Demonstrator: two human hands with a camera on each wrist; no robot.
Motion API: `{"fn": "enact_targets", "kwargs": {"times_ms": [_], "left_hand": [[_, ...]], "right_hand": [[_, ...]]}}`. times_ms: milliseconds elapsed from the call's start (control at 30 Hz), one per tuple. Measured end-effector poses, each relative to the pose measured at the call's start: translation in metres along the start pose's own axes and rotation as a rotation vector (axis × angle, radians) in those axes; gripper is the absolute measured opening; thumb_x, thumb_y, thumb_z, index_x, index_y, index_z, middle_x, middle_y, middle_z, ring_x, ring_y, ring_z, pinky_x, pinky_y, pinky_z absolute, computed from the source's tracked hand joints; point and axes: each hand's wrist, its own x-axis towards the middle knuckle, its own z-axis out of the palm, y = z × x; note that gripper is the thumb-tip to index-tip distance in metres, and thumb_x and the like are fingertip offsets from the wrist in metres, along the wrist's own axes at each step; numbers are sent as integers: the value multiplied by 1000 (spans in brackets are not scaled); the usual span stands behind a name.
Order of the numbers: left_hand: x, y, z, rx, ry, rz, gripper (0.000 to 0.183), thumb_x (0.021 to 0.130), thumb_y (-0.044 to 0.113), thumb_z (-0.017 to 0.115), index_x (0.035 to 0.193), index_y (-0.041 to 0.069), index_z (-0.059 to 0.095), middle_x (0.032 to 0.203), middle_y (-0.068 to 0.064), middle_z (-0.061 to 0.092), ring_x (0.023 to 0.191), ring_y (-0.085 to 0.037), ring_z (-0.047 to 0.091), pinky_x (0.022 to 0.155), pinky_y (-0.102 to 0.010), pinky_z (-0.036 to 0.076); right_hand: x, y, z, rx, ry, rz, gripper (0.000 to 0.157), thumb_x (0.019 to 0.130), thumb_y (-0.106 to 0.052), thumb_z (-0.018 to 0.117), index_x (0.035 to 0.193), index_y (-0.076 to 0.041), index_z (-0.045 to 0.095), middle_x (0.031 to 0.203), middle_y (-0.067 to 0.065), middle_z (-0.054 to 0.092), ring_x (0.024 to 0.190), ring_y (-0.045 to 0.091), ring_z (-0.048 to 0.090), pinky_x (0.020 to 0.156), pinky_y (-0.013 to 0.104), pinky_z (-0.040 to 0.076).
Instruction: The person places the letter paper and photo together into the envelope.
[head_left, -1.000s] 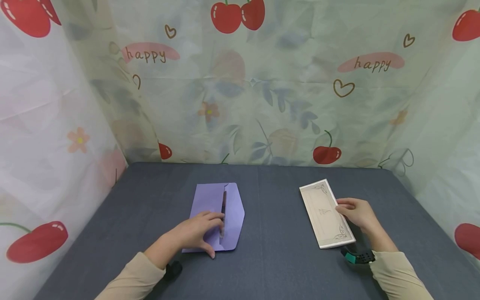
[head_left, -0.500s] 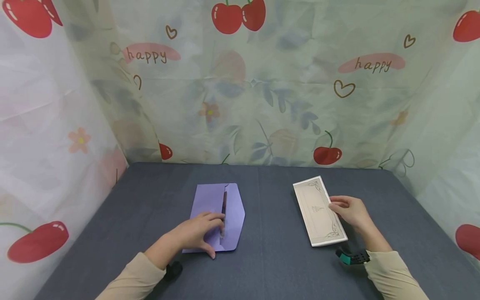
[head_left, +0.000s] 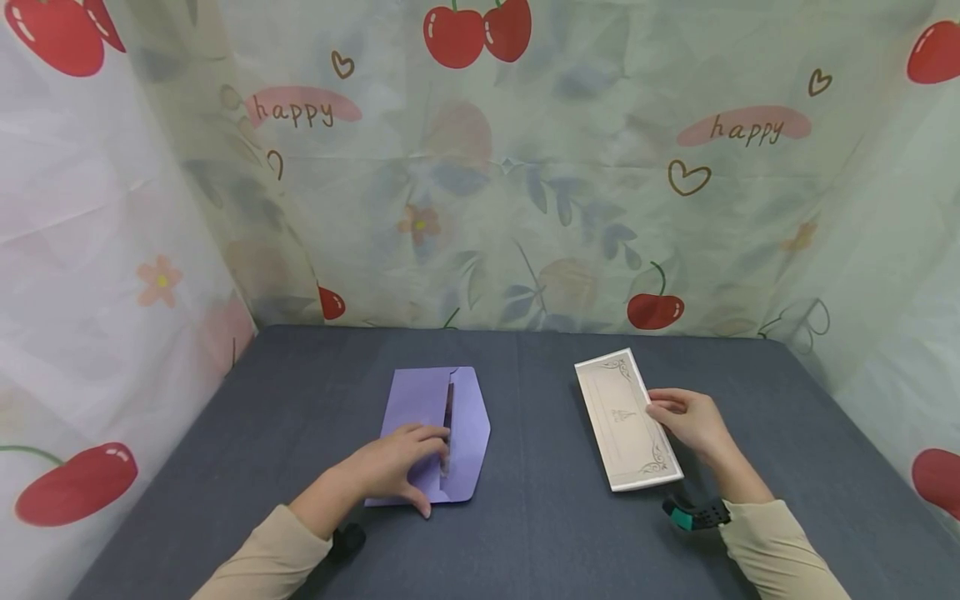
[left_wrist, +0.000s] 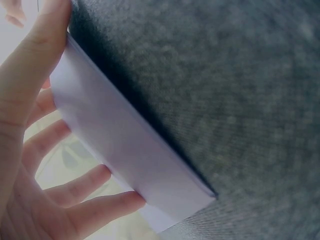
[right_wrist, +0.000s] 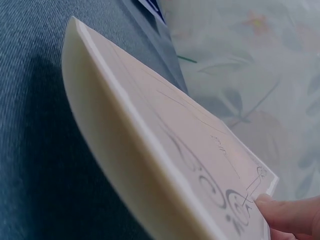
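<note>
A purple envelope (head_left: 416, 396) lies on the dark tabletop, its pointed flap (head_left: 468, 433) unfolded toward the right and a dark slit showing at its mouth. My left hand (head_left: 393, 458) holds it, fingers bent at the mouth and thumb at the near edge. In the left wrist view, several fingertips touch the purple paper (left_wrist: 125, 145). On the right, my right hand (head_left: 693, 425) pinches the right edge of a cream folded card (head_left: 622, 425) with scrollwork corners. The card is tilted above the table, and in the right wrist view its two leaves gape apart slightly.
Dark cloth (head_left: 540, 533) covers the table. A printed curtain (head_left: 510, 208) with cherries and leaves hangs behind and on both sides. A black and teal band (head_left: 697, 515) sits at my right wrist. Dark tabletop separates the envelope and the card.
My right hand has carried the card leftward, nearer the envelope, and slightly away from me. The left hand and the envelope have stayed where they were.
</note>
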Motion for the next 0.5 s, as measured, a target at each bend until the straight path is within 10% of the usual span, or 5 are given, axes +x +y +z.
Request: {"fn": "enact_targets", "kwargs": {"times_ms": [500], "left_hand": [[0,0,0,0,-10,-5,61,60,47,81,105,16,56,136,-10,50,122,-34,48,99,-46,43]], "right_hand": [[2,-15,15,38,-14,-11,38,87,-28,64,120,-8,59,104,15,69,85,19,64,66,28,56]]}}
